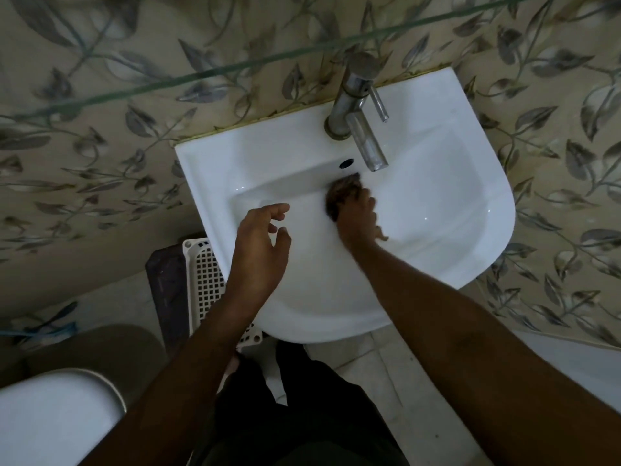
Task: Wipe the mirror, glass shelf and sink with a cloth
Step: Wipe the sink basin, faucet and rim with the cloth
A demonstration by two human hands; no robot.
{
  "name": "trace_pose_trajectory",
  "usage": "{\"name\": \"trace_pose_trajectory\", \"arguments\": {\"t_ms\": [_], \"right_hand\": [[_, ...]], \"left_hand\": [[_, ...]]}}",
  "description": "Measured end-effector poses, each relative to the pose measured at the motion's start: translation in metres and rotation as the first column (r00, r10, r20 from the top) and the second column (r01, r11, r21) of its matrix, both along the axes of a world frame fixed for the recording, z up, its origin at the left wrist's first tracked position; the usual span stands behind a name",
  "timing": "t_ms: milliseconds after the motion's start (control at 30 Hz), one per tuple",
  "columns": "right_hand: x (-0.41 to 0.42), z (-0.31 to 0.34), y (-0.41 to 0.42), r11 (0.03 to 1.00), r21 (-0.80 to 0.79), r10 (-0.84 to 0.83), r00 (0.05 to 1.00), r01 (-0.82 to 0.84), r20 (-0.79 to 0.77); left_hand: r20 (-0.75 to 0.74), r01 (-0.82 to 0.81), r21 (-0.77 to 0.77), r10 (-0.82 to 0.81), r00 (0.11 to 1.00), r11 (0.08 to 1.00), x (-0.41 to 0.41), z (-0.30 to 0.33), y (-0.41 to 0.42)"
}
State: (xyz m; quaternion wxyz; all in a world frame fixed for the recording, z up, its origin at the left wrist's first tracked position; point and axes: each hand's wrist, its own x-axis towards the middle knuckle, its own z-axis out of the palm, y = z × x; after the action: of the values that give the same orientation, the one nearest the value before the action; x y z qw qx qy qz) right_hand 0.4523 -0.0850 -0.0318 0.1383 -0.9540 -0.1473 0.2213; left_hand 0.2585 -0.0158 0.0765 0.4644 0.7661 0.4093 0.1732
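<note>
We are on the sink (437, 210) step: our right hand (358, 218) grips the cloth (341, 193) inside the basin (left hand (260, 250) hovers, released), probably sweeping the walls next.

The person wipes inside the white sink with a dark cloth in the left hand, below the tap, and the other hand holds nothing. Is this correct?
Not quite: the head view shows the dark cloth in the right hand, not the left. It wipes inside the white sink, below the tap. The left hand holds nothing.
</note>
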Motion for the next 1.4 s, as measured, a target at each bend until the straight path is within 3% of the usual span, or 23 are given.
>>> {"name": "trace_pose_trajectory", "arguments": {"t_ms": [67,167,233,300,433,467,533,567,633,700,767,900,967,1067,1167,1233,1333,1400], "right_hand": [[0.005,0.002,0.004,0.997,-0.028,-0.068,0.997,0.068,-0.019],[-0.021,0.011,0.017,0.976,-0.037,0.215,0.976,-0.216,-0.024],[-0.052,0.016,0.025,0.96,0.038,0.281,0.951,-0.279,-0.126],[-0.094,0.03,0.035,0.904,0.232,0.403,0.897,-0.359,-0.182],[-0.136,0.044,0.036,0.785,0.596,0.364,0.905,-0.17,-0.221],[-0.134,0.042,0.029,0.756,0.612,0.416,0.892,-0.232,-0.175],[-0.119,0.046,0.003,0.701,0.398,0.637,0.77,-0.592,0.022],[-0.107,0.038,-0.01,0.667,0.285,0.717,0.697,-0.688,0.004],[-0.073,0.028,-0.04,0.661,0.086,0.749,0.651,-0.745,-0.12],[-0.03,0.025,-0.062,0.697,-0.066,0.691,0.693,-0.714,-0.207],[0.017,0.025,-0.081,0.739,-0.158,0.627,0.755,-0.655,-0.192],[0.09,0.032,-0.112,0.825,-0.439,0.473,0.86,-0.356,0.192],[0.086,0.028,-0.109,0.825,-0.487,0.445,0.861,-0.287,0.246],[0.044,0.022,-0.085,0.88,-0.351,0.35,0.936,-0.32,0.025],[-0.025,0.015,-0.056,0.854,-0.159,0.472,0.866,-0.496,-0.168],[-0.073,0.02,-0.042,0.803,0.063,0.593,0.783,-0.593,-0.185],[-0.103,0.034,-0.044,0.717,0.431,0.658,0.735,-0.547,-0.162],[-0.093,0.037,-0.054,0.672,0.512,0.696,0.693,-0.536,-0.189]], "left_hand": [[0.003,-0.023,-0.009,0.023,1.0,1.0,-0.004,-0.001,0.0],[0.013,-0.049,-0.032,0.05,0.999,0.998,-0.007,-0.004,-0.001],[0.016,-0.053,-0.026,0.054,0.998,0.998,-0.008,-0.006,-0.001],[0.034,-0.061,0.011,0.061,0.998,0.998,-0.006,-0.006,0.0],[0.072,-0.1,0.088,0.094,0.993,0.991,-0.007,-0.005,0.0],[0.074,-0.097,0.078,0.091,0.993,0.992,-0.007,-0.005,-0.001],[0.055,-0.062,0.042,0.06,0.997,0.997,-0.007,-0.005,-0.005],[0.043,-0.035,0.028,0.034,0.999,0.999,-0.006,-0.006,-0.007],[0.028,0.014,0.021,-0.015,0.999,1.0,-0.004,-0.008,-0.013],[0.018,0.039,0.017,-0.039,0.999,0.999,-0.002,-0.008,-0.017],[0.014,0.053,0.015,-0.053,0.999,0.999,0.0,-0.008,-0.02],[0.0,0.053,0.016,-0.053,0.999,0.998,-0.002,-0.009,-0.022],[-0.006,0.043,0.011,-0.043,0.999,0.999,-0.004,-0.011,-0.022],[-0.012,0.036,0.006,-0.036,0.999,0.999,-0.003,-0.015,-0.024],[-0.024,0.043,-0.013,-0.043,0.999,0.999,0.002,-0.018,-0.026],[-0.037,0.047,-0.038,-0.048,0.998,0.998,0.006,-0.019,-0.025],[-0.048,0.055,-0.019,-0.055,0.997,0.998,0.011,-0.019,-0.024],[-0.041,0.062,-0.011,-0.062,0.997,0.998,0.013,-0.019,-0.023]]}}
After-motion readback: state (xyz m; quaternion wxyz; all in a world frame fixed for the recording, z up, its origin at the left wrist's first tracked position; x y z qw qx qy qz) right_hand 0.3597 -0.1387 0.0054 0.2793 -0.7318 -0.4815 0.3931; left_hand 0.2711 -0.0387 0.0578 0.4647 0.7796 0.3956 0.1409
